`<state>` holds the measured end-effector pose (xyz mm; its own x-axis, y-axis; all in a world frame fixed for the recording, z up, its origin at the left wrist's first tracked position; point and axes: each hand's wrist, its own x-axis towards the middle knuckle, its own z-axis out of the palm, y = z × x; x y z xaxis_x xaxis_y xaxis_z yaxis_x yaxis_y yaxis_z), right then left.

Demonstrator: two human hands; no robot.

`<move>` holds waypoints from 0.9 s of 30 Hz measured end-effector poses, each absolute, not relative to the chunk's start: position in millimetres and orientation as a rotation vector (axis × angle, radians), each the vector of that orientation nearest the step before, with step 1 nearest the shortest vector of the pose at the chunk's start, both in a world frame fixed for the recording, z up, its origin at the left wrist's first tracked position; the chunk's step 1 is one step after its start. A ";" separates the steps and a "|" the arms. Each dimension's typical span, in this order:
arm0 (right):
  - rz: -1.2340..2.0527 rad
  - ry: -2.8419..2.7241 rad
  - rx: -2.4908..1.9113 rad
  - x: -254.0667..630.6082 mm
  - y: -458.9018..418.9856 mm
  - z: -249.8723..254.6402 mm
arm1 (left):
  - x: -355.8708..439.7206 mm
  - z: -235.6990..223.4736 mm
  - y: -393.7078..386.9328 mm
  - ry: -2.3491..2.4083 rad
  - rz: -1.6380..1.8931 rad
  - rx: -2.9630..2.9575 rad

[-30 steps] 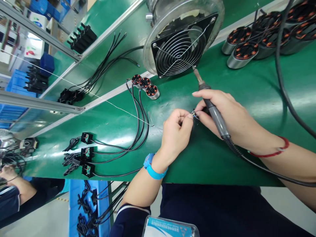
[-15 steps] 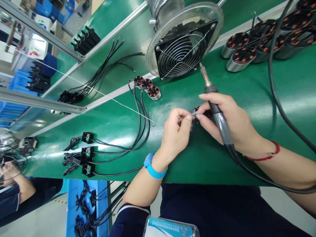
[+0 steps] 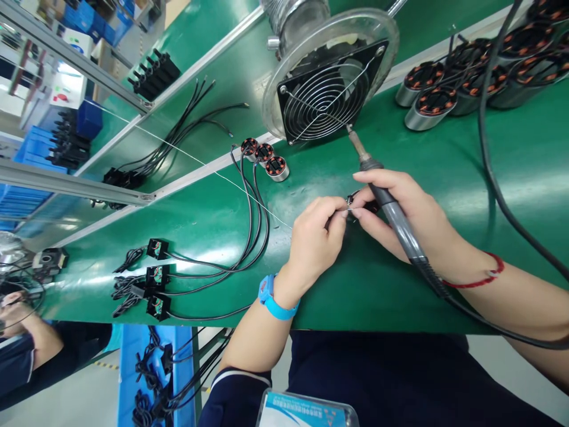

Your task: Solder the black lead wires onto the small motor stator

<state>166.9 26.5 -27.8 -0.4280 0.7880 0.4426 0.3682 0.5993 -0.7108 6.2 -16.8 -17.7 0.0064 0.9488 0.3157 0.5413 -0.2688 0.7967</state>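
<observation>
My right hand carries a soldering iron, its grip lying across the fingers and its tip pointing up toward the fan. The thumb and a finger of that hand also pinch at thin wires. Opposite them, my left hand is closed on the same fine wires, fingertips almost touching those of the right. Behind the right fingers sits a small dark part, mostly covered. A thin pale strand, which looks like solder wire, runs from the upper left down to my left hand.
A fan with a round wire guard stands just beyond my hands. Small ring-shaped motor parts trail black cables to open black boxes. Several larger ones stand at right. A blue bin is below; a co-worker's hand is far left.
The soldering iron has tilted slightly left, its tip now in front of the fan guard's lower edge. Both hands stay together at the wires, with small finger shifts.
</observation>
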 end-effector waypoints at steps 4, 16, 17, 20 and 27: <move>0.660 -2.151 -0.831 177.3 29.7 -27.2 | 5.5 -18.7 -15.1 1.577 1.169 1.776; 0.535 -2.163 -0.971 172.2 30.3 -24.2 | 9.2 -19.3 -16.5 1.648 1.127 1.625; 0.532 -2.180 -0.967 176.1 29.0 -20.5 | 9.6 -19.2 -16.7 1.650 1.125 1.625; 0.503 -2.165 -1.057 189.3 21.1 -6.3 | 11.3 -19.0 -17.0 1.643 1.133 1.654; 0.428 -1.882 -1.039 206.2 -13.5 -10.2 | 16.3 -22.5 -17.5 1.652 1.143 1.719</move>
<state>206.2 -13.5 -10.2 -0.2265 0.8026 0.5519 0.4850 0.5843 -0.6507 16.3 -17.5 -22.5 -0.0846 0.9695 0.2302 0.5571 -0.1456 0.8176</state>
